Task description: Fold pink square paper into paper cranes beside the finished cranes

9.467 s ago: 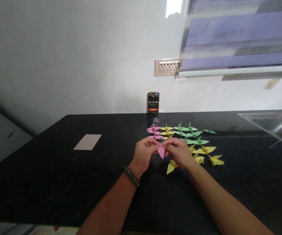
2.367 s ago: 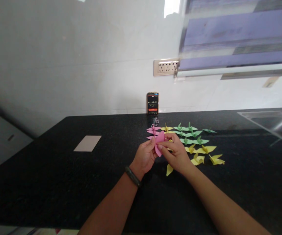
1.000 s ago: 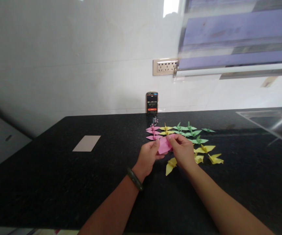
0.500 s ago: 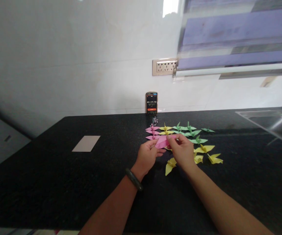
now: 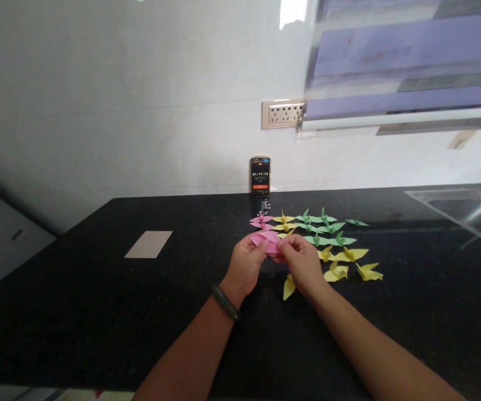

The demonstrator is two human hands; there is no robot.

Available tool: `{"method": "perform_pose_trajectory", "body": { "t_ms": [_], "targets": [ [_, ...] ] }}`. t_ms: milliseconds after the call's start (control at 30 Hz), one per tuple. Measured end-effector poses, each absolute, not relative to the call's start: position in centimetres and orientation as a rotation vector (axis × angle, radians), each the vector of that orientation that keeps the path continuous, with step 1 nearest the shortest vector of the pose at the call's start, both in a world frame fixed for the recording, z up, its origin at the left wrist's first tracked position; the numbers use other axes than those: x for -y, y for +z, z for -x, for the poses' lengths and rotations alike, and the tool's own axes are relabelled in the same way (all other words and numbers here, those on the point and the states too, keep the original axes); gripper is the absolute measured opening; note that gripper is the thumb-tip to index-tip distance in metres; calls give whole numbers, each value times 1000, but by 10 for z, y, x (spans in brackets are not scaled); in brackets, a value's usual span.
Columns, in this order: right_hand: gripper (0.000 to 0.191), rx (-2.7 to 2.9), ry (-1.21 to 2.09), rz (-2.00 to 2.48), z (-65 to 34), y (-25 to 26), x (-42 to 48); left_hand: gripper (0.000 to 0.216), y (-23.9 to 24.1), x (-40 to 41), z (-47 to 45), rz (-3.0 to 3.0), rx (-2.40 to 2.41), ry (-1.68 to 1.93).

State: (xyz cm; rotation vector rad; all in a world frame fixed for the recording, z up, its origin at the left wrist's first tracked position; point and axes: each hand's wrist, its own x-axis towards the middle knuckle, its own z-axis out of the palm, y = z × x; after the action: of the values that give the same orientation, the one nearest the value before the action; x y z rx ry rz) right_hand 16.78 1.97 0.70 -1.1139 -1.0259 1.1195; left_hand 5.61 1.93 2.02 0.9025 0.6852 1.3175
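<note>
Between both hands is a piece of folded pink origami paper (image 5: 266, 241), held above the dark countertop. My left hand (image 5: 245, 263) grips its left side, thumb on top, with a dark bangle at the wrist. My right hand (image 5: 301, 260) pinches its right edge with thumb and fingers. Just behind stand finished paper cranes in rows: pink cranes (image 5: 261, 220), yellow cranes (image 5: 284, 220) and green cranes (image 5: 322, 216). More yellow cranes (image 5: 351, 254) lie to the right of my right hand. One yellow crane (image 5: 289, 288) is partly hidden by that hand.
A stack or sheet of pale square paper (image 5: 149, 245) lies on the black countertop (image 5: 77, 301) to the left. A phone (image 5: 260, 175) showing a timer leans against the tiled wall. At the far right is a metal sink (image 5: 480, 214); a wall socket (image 5: 284, 115) sits above.
The pink paper has been turned and now lies flatter between the hands. My right hand has shifted a little left and down, uncovering more of the yellow and green cranes.
</note>
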Motion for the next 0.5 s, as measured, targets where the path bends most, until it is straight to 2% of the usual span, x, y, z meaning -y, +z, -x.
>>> {"method": "perform_pose_trajectory", "body": {
  "t_ms": [100, 233, 500],
  "targets": [
    [12, 1221, 1164, 1212, -165, 6, -18, 25, 16, -25, -51, -947, -849, 1410],
    [11, 1440, 995, 1214, -168, 7, -18, 18, 12, -29, -44, -1282, -1151, 1419],
    [19, 1344, 1035, 1110, -174, 4, -23, 25, 15, -25, -43, -1426, -1152, 1251]
  ]
}}
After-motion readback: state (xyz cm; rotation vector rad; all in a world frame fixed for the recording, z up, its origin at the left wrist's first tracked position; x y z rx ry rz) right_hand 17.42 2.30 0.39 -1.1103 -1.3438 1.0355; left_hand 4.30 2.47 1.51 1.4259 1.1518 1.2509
